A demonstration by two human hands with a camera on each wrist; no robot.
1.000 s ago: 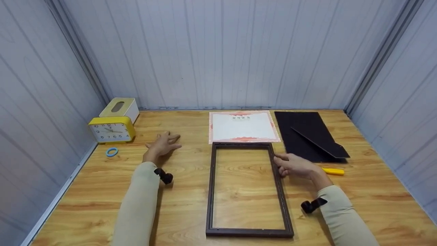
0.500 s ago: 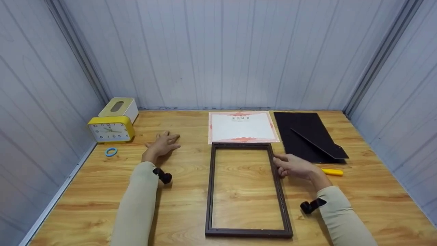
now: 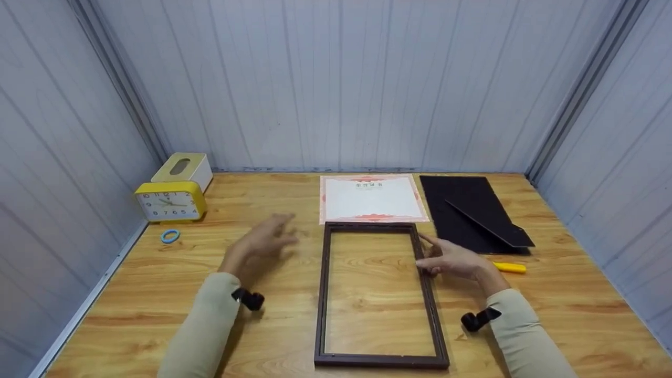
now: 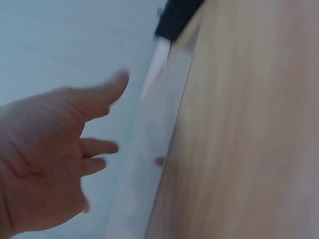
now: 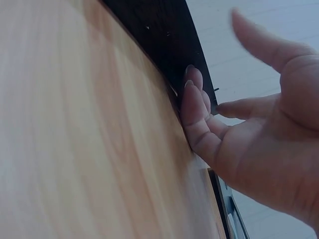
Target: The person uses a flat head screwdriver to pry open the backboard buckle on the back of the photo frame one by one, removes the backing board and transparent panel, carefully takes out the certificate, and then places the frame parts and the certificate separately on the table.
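A dark brown picture frame (image 3: 322,294) lies lengthwise on the wooden table, table surface showing through its opening. At its right bar is my right hand (image 3: 455,261); in the right wrist view its bent fingers (image 5: 196,107) touch the frame's outer side (image 5: 159,37), while the thumb stands apart, raised. My left hand (image 3: 261,241), blurred, is left of the frame with fingers spread and nothing in them. Beyond the frame's top edge lies a white certificate (image 3: 373,198) with a red-patterned border. A black backing board (image 3: 454,189) with a tilted stand leg (image 3: 491,226) lies to the right.
A yellow handle (image 3: 509,267) lies partly behind my right wrist. On the left are a yellow clock (image 3: 170,202), a tissue box (image 3: 197,170) and a light-blue ring (image 3: 170,235). Pale panel walls (image 3: 336,89) enclose the table's back and sides.
My left hand has shifted from its resting place on the table toward the frame. My right thumb and index finger have spread apart at the frame's right bar. The frame has stayed in place.
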